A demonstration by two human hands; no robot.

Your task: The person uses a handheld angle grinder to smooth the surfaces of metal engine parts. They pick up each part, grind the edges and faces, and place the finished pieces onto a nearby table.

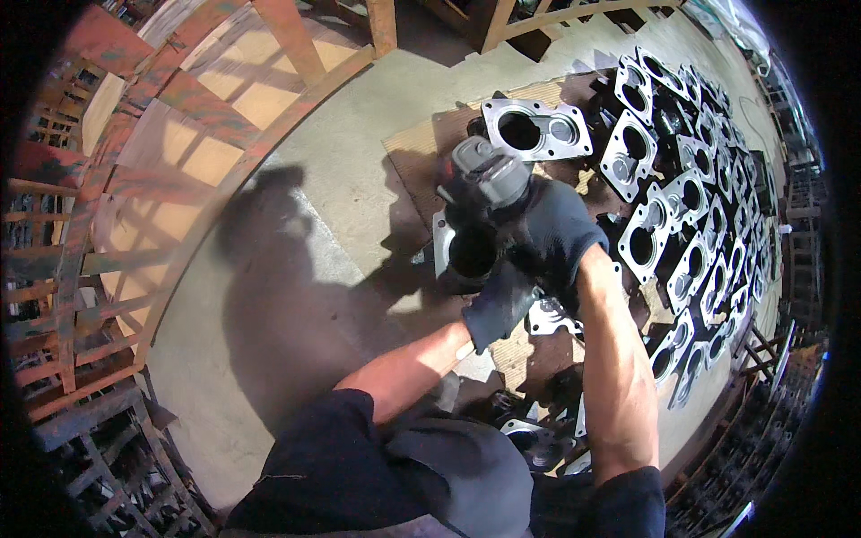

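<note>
In my gloved right hand (560, 224) is a dark cordless power tool, its blocky battery pack (498, 172) turned up toward me. The tool's working end is hidden beneath my hands. My gloved left hand (500, 307) lies just below, close against the tool and a casting; its fingers are hidden. Beside and under the tool shows a flat metal casting (441, 249) with a large round opening. Beyond the battery pack lies another silver casting (574, 134) with two round recesses and bolt holes along its rim. A smaller part of a casting (549, 318) shows between my forearms.
Rows of similar castings (641, 238) cover the floor on the right, some on brown cardboard (414, 148). Rusty metal racks (117, 206) stand along the left, with more frames (538, 25) at the back. More castings (529, 441) lie close to my body.
</note>
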